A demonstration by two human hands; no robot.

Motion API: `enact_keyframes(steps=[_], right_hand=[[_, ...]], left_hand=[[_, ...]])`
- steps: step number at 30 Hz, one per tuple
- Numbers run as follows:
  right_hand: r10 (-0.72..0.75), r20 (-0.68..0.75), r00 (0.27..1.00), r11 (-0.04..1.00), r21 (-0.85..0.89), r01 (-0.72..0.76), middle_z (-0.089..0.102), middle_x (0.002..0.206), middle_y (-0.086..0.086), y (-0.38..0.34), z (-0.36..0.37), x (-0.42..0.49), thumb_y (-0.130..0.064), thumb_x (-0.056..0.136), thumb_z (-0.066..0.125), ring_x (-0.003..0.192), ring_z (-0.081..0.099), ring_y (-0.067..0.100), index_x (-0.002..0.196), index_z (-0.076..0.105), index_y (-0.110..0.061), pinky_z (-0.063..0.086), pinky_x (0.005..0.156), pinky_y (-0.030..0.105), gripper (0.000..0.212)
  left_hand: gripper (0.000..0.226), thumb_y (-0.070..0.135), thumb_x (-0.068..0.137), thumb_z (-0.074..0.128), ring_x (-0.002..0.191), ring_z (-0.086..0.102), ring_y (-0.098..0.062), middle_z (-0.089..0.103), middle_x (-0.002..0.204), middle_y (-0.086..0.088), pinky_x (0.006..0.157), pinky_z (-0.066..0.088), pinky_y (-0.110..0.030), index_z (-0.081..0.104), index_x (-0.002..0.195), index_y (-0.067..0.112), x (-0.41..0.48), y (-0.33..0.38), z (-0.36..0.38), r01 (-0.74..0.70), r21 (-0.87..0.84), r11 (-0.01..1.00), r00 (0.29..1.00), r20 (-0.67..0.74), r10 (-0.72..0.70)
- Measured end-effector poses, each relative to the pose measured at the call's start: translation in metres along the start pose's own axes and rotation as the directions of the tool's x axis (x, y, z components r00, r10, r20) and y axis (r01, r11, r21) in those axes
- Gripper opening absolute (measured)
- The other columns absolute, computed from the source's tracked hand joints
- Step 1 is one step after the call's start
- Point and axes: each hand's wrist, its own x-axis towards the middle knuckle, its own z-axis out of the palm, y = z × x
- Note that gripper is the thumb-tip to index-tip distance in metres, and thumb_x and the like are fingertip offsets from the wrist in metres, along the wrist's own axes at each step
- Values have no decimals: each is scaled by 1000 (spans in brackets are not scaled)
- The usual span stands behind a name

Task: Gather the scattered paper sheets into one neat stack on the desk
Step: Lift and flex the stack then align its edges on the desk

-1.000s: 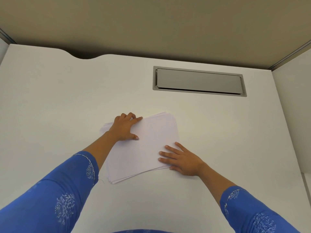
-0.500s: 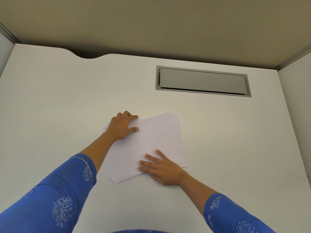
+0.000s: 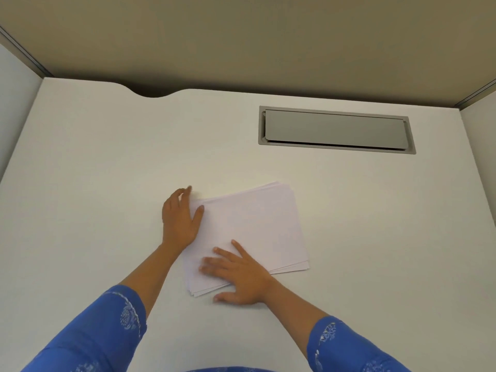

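A pile of white paper sheets [image 3: 257,226] lies on the white desk [image 3: 107,170], turned slightly, with its edges a little uneven at the near and far corners. My left hand [image 3: 181,218] rests against the pile's left edge, thumb on the top sheet, fingers curled at the far left corner. My right hand [image 3: 239,275] lies flat with fingers spread on the near left part of the pile, its thumb on the desk just below the near edge. Neither hand grips a sheet.
A grey cable-port flap [image 3: 335,130] is set into the desk at the back right. A curved notch [image 3: 153,93] cuts the desk's far edge. Partition walls [image 3: 16,84] stand left and right, and a beige panel behind.
My right hand slid left along the near edge of the pile. My left hand moved off the top sheet to the pile's left side. The pile has turned a little squarer.
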Motion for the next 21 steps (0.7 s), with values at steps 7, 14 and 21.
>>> enact_keyframes(steps=[7,14,21], right_hand=[[918,-354,177,375,634,-677,46,135,13,67,-28,-52,-25,86,65,124,43,33,138,42,-6,31,108,40,60],[997,-72,23,72,800,-595,48,126,13,73,-51,-38,-24,87,64,116,50,30,134,44,-9,43,97,45,53],[977,213,-15,-196,868,-457,66,108,7,97,-70,-46,-24,78,76,89,60,24,112,60,-9,47,78,32,41]], left_hand=[[79,40,86,62,131,27,-39,24,147,-17,105,33,-52,21,146,9,-57,26,13,742,-351,571,654,189,-733],[69,35,86,57,132,22,-32,23,147,-9,101,32,-48,27,145,12,-55,41,11,664,-425,615,740,252,-624],[64,41,87,55,128,27,-33,27,141,-8,100,34,-46,32,144,25,-48,36,4,618,-409,671,783,252,-568]])
